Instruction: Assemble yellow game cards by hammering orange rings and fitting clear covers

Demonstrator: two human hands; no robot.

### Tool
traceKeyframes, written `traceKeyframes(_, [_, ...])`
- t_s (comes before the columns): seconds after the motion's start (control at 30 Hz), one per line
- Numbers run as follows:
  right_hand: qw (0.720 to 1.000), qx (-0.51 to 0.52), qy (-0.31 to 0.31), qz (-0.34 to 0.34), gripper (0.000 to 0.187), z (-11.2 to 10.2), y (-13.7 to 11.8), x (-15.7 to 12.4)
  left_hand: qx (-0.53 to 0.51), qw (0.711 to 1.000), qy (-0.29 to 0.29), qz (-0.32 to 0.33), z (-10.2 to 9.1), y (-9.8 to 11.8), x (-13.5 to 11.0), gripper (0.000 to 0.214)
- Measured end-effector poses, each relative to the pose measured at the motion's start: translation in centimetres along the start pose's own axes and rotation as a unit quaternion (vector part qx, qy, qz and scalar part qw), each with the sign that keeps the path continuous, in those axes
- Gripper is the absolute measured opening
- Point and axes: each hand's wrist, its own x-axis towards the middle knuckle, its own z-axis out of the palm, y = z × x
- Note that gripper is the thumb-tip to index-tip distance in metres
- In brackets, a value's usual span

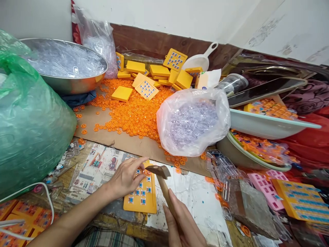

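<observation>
My left hand (126, 178) rests on a yellow tray (147, 202) that lies flat on the bench, its fingers curled and pinching at the small blue pieces set in the tray's pockets. My right hand (183, 223) grips the wooden handle of a small hammer (159, 172). The hammer head hovers just above the tray's top end, beside my left fingertips.
Orange rings (133, 113) lie heaped on cardboard behind, with a stack of yellow trays (159, 73). A clear bag of transparent parts (192, 121) sits right of centre, a steel bowl (77, 84) and green bag (28, 123) on the left. Bowls and pink and yellow trays (300, 202) crowd the right.
</observation>
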Motion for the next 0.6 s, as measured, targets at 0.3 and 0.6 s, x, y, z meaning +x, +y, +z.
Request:
traceKeyframes(0.3, [0.994, -0.022, -0.09, 0.055, 0.043, 0.1, 0.9, -0.5, 0.004, 0.999, -0.005, -0.047, 0.6, -0.1, -0.1, 0.052])
traceKeyframes(0.6, [0.949, 0.132, 0.012, 0.284, 0.051, 0.7, 1.5, -1.3, 0.114, 0.97, 0.177, -0.121, -4.6, -6.2, 5.3, 0.021])
